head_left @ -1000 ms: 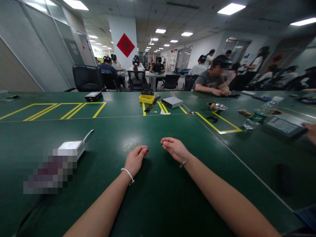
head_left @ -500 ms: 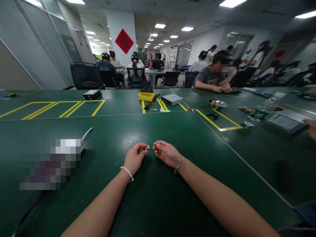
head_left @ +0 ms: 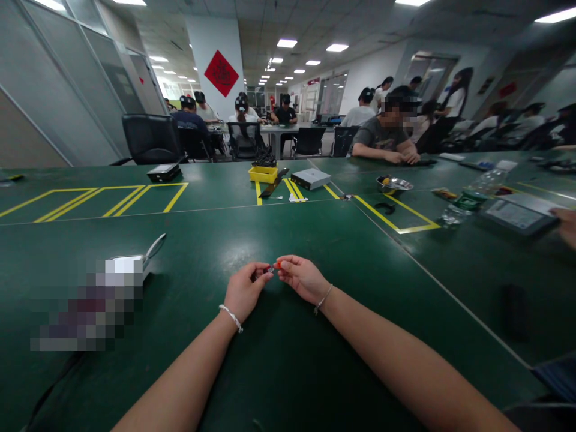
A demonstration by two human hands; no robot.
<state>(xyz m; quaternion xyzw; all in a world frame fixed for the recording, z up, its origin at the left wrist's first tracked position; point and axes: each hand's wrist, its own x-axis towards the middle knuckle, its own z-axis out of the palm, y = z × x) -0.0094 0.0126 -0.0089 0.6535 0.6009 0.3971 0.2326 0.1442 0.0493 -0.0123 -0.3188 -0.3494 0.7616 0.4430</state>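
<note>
Fingers [head_left: 260,271] of left hand [head_left: 245,291] pinched on small silvery piece [head_left: 269,270] | right hand [head_left: 303,279] pinching orange piece [head_left: 279,264] just right of it, pieces meeting | wrists low over green table [head_left: 342,240] | gap of half-second ago closed.

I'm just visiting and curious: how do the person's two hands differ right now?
The left hand pinches a small silvery piece; the right hand pinches a small orange piece. The left bracelet is thicker, the right bracelet a thin chain. Both hands rest on the green table, close together.
</note>
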